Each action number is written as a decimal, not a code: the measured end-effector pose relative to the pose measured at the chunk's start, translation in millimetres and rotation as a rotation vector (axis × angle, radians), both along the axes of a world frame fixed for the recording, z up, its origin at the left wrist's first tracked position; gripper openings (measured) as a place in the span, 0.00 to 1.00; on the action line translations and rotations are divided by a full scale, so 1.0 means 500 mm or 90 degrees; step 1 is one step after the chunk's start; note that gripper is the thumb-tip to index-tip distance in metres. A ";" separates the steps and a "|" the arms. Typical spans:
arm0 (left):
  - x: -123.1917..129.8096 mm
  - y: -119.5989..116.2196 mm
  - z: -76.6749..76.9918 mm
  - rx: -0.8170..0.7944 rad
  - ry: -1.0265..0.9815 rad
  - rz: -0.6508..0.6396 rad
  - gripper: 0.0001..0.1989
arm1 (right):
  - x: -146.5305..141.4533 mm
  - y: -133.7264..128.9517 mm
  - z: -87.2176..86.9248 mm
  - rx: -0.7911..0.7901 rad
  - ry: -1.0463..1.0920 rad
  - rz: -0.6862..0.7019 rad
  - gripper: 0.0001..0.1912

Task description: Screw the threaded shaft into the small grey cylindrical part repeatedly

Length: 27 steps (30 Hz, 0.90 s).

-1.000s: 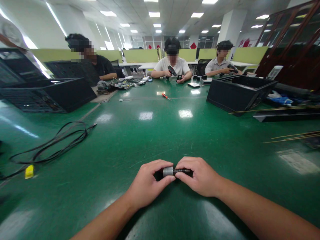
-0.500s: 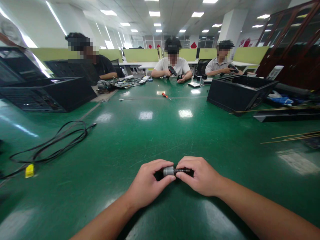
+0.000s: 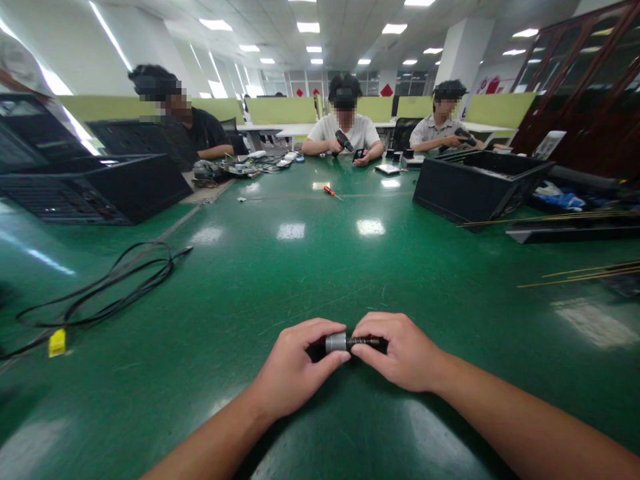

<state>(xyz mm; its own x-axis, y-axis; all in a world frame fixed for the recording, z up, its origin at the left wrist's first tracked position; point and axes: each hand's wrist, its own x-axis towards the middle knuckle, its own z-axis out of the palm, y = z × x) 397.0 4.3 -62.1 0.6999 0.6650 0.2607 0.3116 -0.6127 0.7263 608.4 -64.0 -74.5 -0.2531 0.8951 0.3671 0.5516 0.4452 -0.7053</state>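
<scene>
Between my two hands lies a short grey metal cylinder (image 3: 336,343) with a thin dark shaft (image 3: 369,341) pointing right. The shaft looks ribbed, like a thread or spring; its exact kind I cannot make out. My left hand (image 3: 295,367) is closed round the cylinder, thumb below and fingers above. With thumb and fingers, my right hand (image 3: 405,350) pinches the shaft side close to the cylinder. Part of the shaft's far end is hidden in the right palm. Both hands are low over the green tabletop (image 3: 320,280).
A looped black cable (image 3: 145,280) with a yellow tag (image 3: 57,342) lies left. Black computer cases stand at left (image 3: 100,190) and right (image 3: 470,187). An orange screwdriver (image 3: 330,191) lies further off. Thin rods (image 3: 575,273) lie right. Three people sit across the table, two holding power drills.
</scene>
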 end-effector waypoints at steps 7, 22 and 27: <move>-0.002 -0.001 -0.001 -0.006 0.003 0.002 0.11 | 0.000 -0.001 0.001 -0.007 0.009 0.001 0.03; -0.004 -0.002 -0.001 0.039 -0.019 -0.008 0.11 | 0.001 0.000 0.001 0.009 0.018 0.000 0.03; -0.004 -0.002 -0.004 0.103 -0.048 -0.006 0.12 | 0.002 0.000 0.003 0.021 0.027 -0.003 0.03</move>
